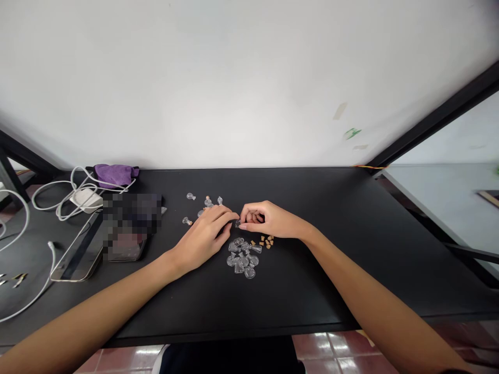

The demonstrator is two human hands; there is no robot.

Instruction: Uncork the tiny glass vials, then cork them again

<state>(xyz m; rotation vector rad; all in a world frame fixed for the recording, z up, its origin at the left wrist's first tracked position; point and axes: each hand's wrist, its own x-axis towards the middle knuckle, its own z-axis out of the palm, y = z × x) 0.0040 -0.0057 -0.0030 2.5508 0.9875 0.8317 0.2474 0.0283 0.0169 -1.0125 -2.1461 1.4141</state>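
Note:
Between the thumb and forefinger of my right hand is a tiny clear glass bottle, low over the black table. My left hand lies palm down with its fingers stretched out, its forefinger tip close to or touching that bottle. Partly under and beyond the left fingers are several small bottles, some with corks, including a round corked bottle and another bottle. Nearer me lies a cluster of clear bottles in mixed shapes. Beside it, below the right hand, are several loose corks.
On the left of the black table lie a phone, a white charger, looped white cables and a purple cloth. A blurred-out patch covers something next to the phone. A white wall rises behind the table.

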